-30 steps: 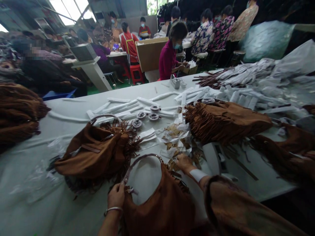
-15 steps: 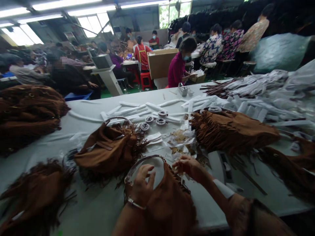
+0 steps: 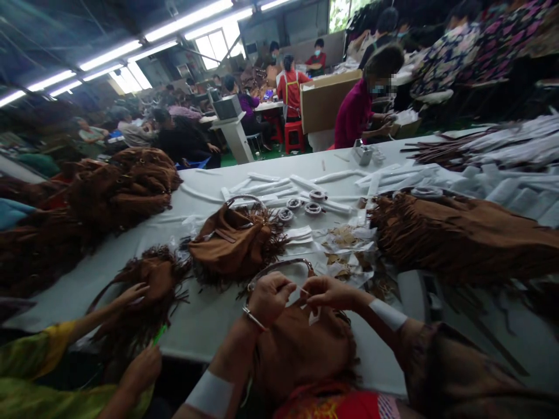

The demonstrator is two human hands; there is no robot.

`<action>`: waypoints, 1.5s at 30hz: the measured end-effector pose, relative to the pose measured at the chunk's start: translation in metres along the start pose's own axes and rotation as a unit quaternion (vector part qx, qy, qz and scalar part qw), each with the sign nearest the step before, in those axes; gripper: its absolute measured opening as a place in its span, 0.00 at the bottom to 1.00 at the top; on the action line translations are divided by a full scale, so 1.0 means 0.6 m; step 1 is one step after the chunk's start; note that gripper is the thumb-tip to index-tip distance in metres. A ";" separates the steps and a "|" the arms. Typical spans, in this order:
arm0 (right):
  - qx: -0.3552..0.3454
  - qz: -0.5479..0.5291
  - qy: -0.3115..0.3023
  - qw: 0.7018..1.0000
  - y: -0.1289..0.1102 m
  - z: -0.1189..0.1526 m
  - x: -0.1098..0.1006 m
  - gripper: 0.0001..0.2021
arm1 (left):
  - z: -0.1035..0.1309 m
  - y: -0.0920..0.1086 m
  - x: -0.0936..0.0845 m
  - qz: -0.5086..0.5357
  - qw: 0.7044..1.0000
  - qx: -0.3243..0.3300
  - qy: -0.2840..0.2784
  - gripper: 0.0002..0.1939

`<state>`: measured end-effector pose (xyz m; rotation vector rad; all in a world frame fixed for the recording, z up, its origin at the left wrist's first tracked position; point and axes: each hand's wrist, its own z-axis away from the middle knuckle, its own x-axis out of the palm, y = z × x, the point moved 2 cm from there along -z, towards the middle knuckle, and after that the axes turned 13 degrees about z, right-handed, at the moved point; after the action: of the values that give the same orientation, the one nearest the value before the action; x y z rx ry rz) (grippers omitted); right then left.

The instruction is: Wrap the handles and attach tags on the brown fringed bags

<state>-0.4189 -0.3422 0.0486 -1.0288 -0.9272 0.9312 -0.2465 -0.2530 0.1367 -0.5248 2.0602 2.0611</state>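
A brown suede bag [image 3: 301,349] lies at the table's front edge below my hands, its curved handle [image 3: 279,265] arching behind them. My left hand [image 3: 269,295], with a bracelet at the wrist, pinches one end of a thin white strand [image 3: 301,289]. Close on its right, my right hand [image 3: 328,292] has its fingers closed on the same strand, and a small white tag [image 3: 314,316] hangs below them. Both hands are above the bag's opening.
A fringed brown bag [image 3: 231,241] lies behind, with wrapped rings [image 3: 313,208] and white strips nearby. More bags [image 3: 463,233] rest at the right. At the left, a co-worker's hands [image 3: 142,366] work at another bag [image 3: 152,285]. A grey dispenser [image 3: 419,294] stands right.
My view has swung left, bringing a co-worker's arms into sight. My hands have come together, and the left one has closed from an open pose onto the strand.
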 end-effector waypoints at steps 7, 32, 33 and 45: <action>0.026 0.013 -0.082 0.996 0.018 0.024 -0.051 0.29 | 0.002 0.058 0.036 0.090 0.995 -0.024 -0.022 0.16; -0.080 0.048 0.215 0.972 0.059 -0.083 -0.044 0.47 | -0.053 0.111 0.072 0.556 0.824 -0.070 0.089 0.10; -0.090 0.009 0.200 0.976 0.053 -0.083 -0.041 0.50 | -0.052 0.115 0.069 0.560 0.822 -0.067 0.080 0.10; -0.108 -0.034 0.148 0.983 -0.013 -0.008 -0.030 0.18 | -0.014 0.044 0.023 0.523 0.822 -0.105 0.199 0.11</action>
<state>-0.4188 -0.3623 0.0514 -1.2734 -0.8170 0.6086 -0.2680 -0.2635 0.1560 0.3196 2.7544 2.9714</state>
